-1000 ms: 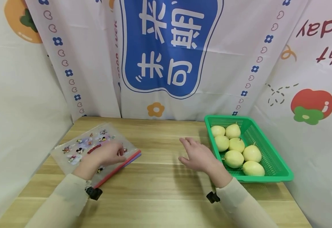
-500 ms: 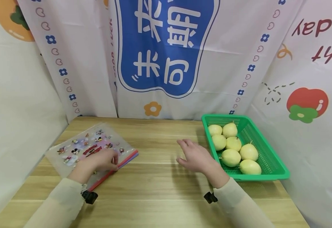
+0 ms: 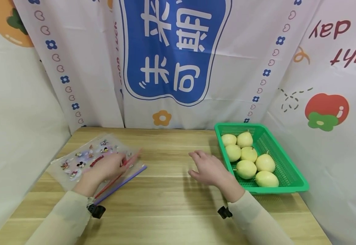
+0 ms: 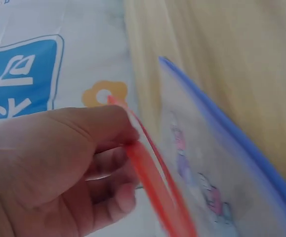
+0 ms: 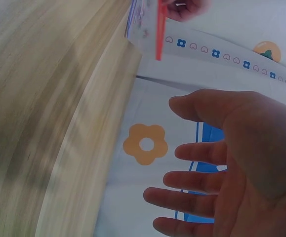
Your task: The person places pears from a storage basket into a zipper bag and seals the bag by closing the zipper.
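Observation:
My left hand (image 3: 105, 167) pinches the red edge (image 4: 155, 185) of a clear plastic zip bag (image 3: 83, 158) printed with cartoon figures. That red edge is lifted off the stack at the table's left. Beneath it lies a second clear bag with a blue-purple edge (image 3: 122, 185), also seen as a blue strip (image 4: 231, 133) in the left wrist view. My right hand (image 3: 211, 170) hovers over the table with fingers spread and nothing in them, just left of a green basket (image 3: 288, 160). Several pale yellow pears (image 3: 246, 169) sit in the basket.
The wooden table (image 3: 165, 211) is walled by printed white cloth (image 3: 104, 68) at the back and both sides. The basket stands at the right, close to the side cloth.
My left hand has moved down to the bags' edge, taken hold of the red one and raised it, exposing the blue-purple edge below. The right hand has stayed nearly still.

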Tool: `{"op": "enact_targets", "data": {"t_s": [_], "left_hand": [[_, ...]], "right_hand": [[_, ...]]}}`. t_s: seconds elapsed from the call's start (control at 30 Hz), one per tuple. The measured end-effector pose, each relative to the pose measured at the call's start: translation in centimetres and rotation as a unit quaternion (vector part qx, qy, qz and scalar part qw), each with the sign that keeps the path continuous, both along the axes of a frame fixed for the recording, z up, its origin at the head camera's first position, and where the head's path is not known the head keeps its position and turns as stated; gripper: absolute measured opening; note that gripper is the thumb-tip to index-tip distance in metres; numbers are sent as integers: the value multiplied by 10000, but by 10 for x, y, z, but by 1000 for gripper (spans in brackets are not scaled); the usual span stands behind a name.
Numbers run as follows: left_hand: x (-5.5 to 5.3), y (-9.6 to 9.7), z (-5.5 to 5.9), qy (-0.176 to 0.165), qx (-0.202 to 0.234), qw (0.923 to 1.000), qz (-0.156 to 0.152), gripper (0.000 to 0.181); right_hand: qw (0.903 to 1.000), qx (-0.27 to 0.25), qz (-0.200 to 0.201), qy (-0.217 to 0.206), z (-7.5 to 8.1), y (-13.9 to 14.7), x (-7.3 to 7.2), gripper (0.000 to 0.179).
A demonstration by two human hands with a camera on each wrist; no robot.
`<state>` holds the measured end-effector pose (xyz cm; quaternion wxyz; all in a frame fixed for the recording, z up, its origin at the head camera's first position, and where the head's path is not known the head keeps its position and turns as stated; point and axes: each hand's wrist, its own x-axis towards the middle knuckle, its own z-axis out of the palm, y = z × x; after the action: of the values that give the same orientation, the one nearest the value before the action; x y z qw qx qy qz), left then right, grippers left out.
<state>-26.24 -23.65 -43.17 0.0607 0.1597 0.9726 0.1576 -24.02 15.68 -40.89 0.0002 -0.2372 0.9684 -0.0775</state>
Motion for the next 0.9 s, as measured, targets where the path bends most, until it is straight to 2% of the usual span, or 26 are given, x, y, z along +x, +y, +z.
{"op": "enact_targets", "data": {"t_s": [0.2,0.3,0.4,0.47,0.53,0.67,0.9], "left_hand": [[-11,17,16,436,253,9985,191,19],[-18,31,23,413,507,9977,176,23],[-22,48,32,59,1070,9940,225,25],[-24,61,38,-45,1419,9895,266,28],[-25,75,43,-113,1757,9837,361,31],[-27,100,48,-13,2241,9734,480,35],[-33,133,49,-214,2835,9569,598,33]], "right_hand": [[9999,-112,-27,34,2,-4,-1,61],[9996,-271,-103,-13,3,-8,-3,58],[9977,-561,-291,-250,7,-13,-5,55],[9936,-911,-443,-501,10,-17,-7,52],[9856,-1374,-584,-794,13,-22,-10,50],[9646,-2231,-678,-1231,16,-35,-16,53],[9266,-3169,-822,-1852,18,-54,-27,64]]}}
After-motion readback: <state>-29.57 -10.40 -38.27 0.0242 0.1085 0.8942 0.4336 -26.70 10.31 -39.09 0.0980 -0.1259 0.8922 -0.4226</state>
